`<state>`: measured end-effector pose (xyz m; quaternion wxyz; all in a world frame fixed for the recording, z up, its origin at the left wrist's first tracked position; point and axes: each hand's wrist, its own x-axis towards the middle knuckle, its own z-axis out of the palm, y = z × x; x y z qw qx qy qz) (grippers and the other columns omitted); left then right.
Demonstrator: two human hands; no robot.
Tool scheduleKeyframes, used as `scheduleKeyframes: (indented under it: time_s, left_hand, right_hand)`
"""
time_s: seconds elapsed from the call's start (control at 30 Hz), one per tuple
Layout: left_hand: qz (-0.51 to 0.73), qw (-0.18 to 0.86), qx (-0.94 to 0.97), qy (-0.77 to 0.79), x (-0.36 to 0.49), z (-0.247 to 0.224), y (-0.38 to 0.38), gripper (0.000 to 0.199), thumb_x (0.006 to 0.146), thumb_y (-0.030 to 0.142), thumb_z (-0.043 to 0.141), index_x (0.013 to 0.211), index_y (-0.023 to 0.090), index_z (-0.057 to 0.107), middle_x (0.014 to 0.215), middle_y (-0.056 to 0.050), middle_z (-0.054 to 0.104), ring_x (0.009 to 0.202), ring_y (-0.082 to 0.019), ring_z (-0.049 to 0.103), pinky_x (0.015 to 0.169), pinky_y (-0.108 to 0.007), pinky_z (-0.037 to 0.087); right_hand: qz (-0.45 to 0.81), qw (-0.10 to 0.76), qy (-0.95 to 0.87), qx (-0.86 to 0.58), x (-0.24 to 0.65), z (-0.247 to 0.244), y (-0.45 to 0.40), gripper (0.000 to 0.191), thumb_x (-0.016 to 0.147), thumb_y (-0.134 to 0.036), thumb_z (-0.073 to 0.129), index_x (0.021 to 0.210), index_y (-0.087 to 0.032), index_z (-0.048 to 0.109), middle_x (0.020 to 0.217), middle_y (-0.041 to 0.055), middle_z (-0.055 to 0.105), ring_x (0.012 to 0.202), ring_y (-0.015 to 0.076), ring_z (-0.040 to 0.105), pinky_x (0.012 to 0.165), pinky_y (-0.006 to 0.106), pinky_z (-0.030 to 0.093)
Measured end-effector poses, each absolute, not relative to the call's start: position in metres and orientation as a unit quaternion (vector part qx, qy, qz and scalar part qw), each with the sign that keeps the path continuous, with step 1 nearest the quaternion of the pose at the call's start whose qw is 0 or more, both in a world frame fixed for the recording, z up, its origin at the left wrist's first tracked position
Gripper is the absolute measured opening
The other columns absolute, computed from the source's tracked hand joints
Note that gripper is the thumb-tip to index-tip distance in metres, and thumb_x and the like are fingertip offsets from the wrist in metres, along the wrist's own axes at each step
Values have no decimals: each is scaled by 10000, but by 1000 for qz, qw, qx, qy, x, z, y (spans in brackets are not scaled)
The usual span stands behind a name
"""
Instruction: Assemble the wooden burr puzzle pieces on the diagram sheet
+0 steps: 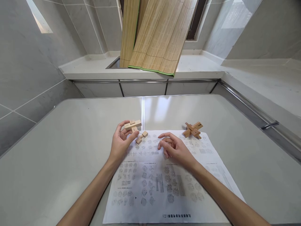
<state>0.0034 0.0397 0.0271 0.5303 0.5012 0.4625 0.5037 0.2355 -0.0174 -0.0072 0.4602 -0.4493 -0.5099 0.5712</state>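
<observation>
We pinch pale crossed wood blks (134, 125) w/ L hand (121, 142) | R hand (172, 146) loosely curled over printed paper (131, 216) | notched blk (141, 137) btwn | darker wood cross (192, 130) far R

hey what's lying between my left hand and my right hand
A notched wooden piece lies there on the printed sheet, as the head view shows.

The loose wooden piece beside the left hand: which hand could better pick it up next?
Probably the right hand: it looks empty and points toward the loose wooden piece. The left hand is closer, but it holds the joined wooden pieces.
</observation>
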Motion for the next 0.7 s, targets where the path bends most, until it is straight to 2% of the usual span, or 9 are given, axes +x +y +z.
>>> scheduleKeyframes:
  time_s: [0.1, 0.23, 0.4, 0.53, 0.6, 0.7]
  left_hand:
    - [484, 553, 489, 470, 4, 23, 40, 666, 774, 428, 897, 1311, 233, 555, 1084, -66, 768, 1000, -228, 728, 913, -357, 555]
    - [441, 603, 491, 449, 6, 14, 38, 639, 777, 425, 904, 1291, 232, 577, 1118, -80, 775, 1033, -240, 742, 916, -347, 556]
    - [385, 678, 480, 402, 7, 7, 35, 637, 817, 402, 879, 1345, 246, 558, 1092, -70, 772, 1006, -248, 764, 929, -369, 573]
    - [367, 693, 489, 382, 7, 7, 33, 619, 843, 406, 853, 1353, 229, 551, 1047, -70, 760, 988, -244, 755, 892, -350, 577]
    - [369, 680, 502, 386, 6, 8, 33, 608, 855, 410, 842, 1359, 241, 546, 1052, -62, 752, 981, -225, 735, 858, -324, 574]
    - [373, 659, 517, 399, 7, 10, 33, 604, 852, 411, 844, 1350, 258, 540, 1093, -59, 743, 979, -208, 713, 851, -316, 568]
  right_hand:
    - [554, 447, -532, -459, 234, -10, -19, 289, 1002, -471, 648, 1158, -229, 618, 879, 3, 721, 534, 100, 540, 553, 267, 469]
    - [510, 436, -568, -476, 233, -13, -19, 251, 1010, -433, 621, 1159, -230, 614, 872, 8, 720, 550, 118, 564, 550, 274, 466]
    - [389, 416, -644, -511, 229, -11, -21, 305, 921, -324, 710, 1194, -239, 603, 1039, 35, 691, 649, 127, 603, 561, 260, 463]
    - [279, 360, -733, -505, 226, -12, -24, 398, 878, -280, 756, 1242, -252, 596, 1169, 57, 642, 774, 156, 649, 648, 289, 513]
    - [227, 336, -762, -504, 226, -14, -25, 353, 881, -278, 760, 1200, -249, 613, 1189, 59, 645, 750, 155, 643, 659, 303, 516]
    - [147, 318, -780, -518, 227, -19, -24, 175, 912, -247, 723, 1064, -231, 639, 1118, 61, 676, 729, 166, 638, 622, 299, 482]
